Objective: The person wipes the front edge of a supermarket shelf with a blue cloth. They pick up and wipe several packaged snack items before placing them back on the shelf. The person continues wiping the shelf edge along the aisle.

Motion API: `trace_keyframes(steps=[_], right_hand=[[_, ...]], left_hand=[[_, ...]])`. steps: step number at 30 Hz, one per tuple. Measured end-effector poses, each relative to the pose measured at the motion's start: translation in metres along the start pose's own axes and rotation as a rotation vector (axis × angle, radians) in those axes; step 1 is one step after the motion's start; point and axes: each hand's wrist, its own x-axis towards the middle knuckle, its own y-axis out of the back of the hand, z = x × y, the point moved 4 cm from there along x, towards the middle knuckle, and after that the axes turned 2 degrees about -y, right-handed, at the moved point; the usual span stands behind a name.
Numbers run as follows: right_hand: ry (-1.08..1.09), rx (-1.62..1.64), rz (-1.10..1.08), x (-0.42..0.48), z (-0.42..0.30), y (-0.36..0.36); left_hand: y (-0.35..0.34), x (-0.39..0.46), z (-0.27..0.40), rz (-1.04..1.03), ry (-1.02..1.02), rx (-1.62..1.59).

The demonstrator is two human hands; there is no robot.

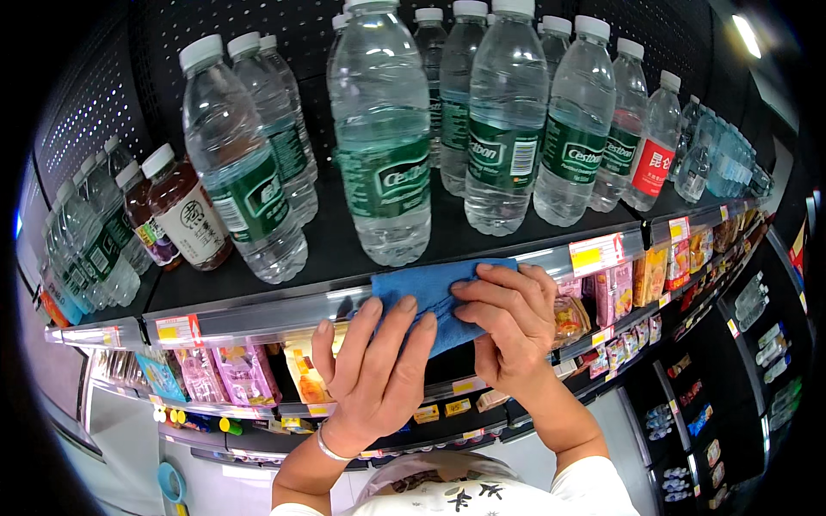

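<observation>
A folded blue cloth (pixel 445 316) lies against the clear front rail (pixel 264 321) of the top shelf, its upper edge reaching the black shelf board (pixel 322 255). My right hand (pixel 513 322) grips the cloth's right part with bent fingers. From the left, my left hand (pixel 381 371) rests its spread fingertips on the cloth's left edge; its thumb is hidden, so a grip there cannot be made out. Right behind the cloth stands a green-labelled Cestbon water bottle (pixel 387 155). Another Cestbon bottle (pixel 245 174) leans in the view to its left.
More water bottles (pixel 506 142) line the shelf to the right, including a red-labelled bottle (pixel 653 151). Dark drink bottles (pixel 193 219) stand at left. Price tags (pixel 597 253) sit in the rail. Packaged snacks (pixel 242 374) fill the shelf below. A blue basin (pixel 171 482) is on the floor.
</observation>
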Motion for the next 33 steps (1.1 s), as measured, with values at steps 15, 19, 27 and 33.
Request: trace_keyframes(steps=[15,19,27,33], right_hand=[[0.012,0.253,-0.067,0.001,0.039,0.033],[0.012,0.265,-0.080,0.001,0.042,0.036],[-0.062,0.139,-0.031,0.007,0.041,0.040],[-0.135,0.084,-0.019,0.017,0.038,0.038]], left_hand=[[-0.020,0.013,0.001,-0.084,0.012,-0.316],[-0.018,0.016,0.002,-0.078,0.093,-0.330],[-0.016,0.026,-0.005,-0.027,0.187,-0.327],[-0.020,0.031,-0.008,-0.007,0.225,-0.284]])
